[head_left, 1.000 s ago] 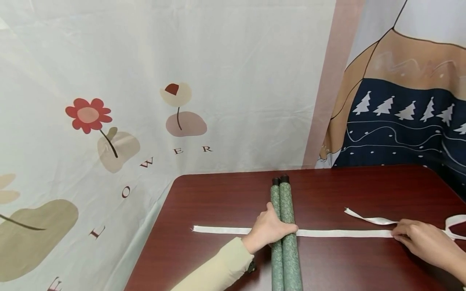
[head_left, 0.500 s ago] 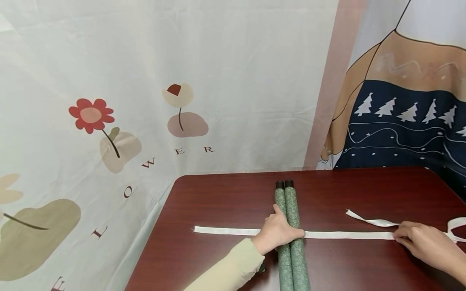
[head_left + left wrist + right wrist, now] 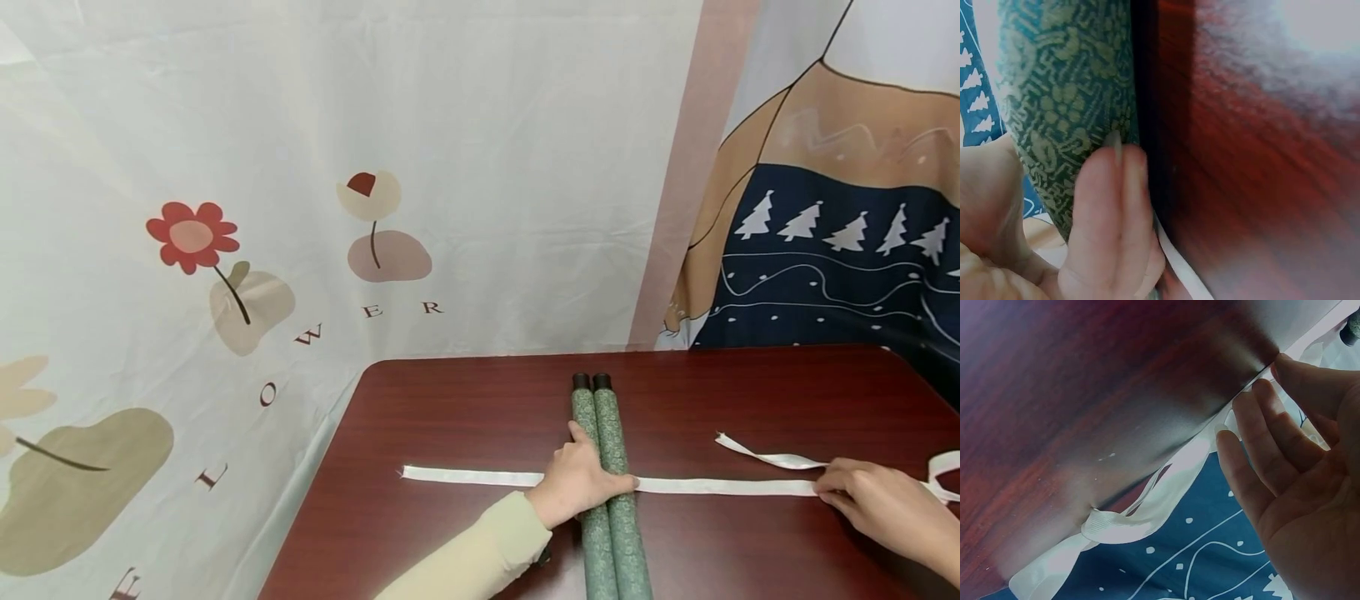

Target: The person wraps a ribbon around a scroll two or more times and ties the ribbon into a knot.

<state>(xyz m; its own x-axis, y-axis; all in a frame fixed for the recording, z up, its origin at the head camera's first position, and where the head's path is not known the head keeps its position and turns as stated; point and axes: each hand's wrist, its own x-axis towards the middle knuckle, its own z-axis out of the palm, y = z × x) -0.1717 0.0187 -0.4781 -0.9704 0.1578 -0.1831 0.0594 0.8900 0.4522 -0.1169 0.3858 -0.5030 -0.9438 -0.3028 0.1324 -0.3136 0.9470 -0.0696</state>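
Two green patterned rolls with black ends, side by side like a rolled scroll [image 3: 628, 542], lie lengthwise across a white ribbon [image 3: 720, 486] on the table. My left hand [image 3: 576, 482] grips both rolls around the middle, thumb over the right one. In the left wrist view, its fingertips press against the brocade-like side of the scroll [image 3: 1066, 81], with the ribbon [image 3: 1182, 269] running out beneath. At the right, my right hand [image 3: 877, 500] pinches the ribbon at the table surface; the right wrist view has its thumb and fingertips on the ribbon [image 3: 1175, 494].
The dark red wooden table [image 3: 465, 417] has its back edge against a pale printed curtain [image 3: 487, 167]. A loose ribbon tail curls behind my right hand, and a ribbon loop [image 3: 943, 467] lies at the far right. Something small and dark [image 3: 543, 554] sits under my left wrist.
My left hand and the scroll have shifted slightly to the right along the ribbon and a little nearer. My right hand stays at its place on the ribbon.
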